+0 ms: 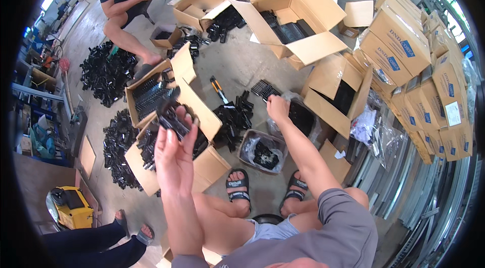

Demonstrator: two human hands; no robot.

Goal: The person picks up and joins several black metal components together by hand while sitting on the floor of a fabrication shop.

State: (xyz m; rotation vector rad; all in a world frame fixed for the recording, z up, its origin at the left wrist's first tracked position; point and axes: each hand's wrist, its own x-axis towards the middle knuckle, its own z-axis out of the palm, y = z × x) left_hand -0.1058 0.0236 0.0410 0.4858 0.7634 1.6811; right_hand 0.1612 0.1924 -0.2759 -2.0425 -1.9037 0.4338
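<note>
My left hand [177, 149] is raised over the open boxes at left. Its thumb and fingers are closed around a dark, glossy black part [173, 120], whose exact kind I cannot tell. Farther right, my right hand [278, 108] reaches down with its fingers curled together. It is at the near edge of a row of slim black pieces [264, 89]; what its fingertips grip is hidden. Beside it, a plastic-lined container holds small black parts [301, 118]. A grey tub [243, 154] with black bits stands nearer my feet. Between my hands lies a pile of black parts [234, 117].
An orange-and-black handled tool [219, 89] lies by the pile. Open cartons [214, 122] surround me, with heaps of black parts [108, 73] at left. Another person [121, 3] sits far left; someone's legs [101, 242] are near left. Stacked boxes [394, 40] and metal profiles [404, 187] line the right.
</note>
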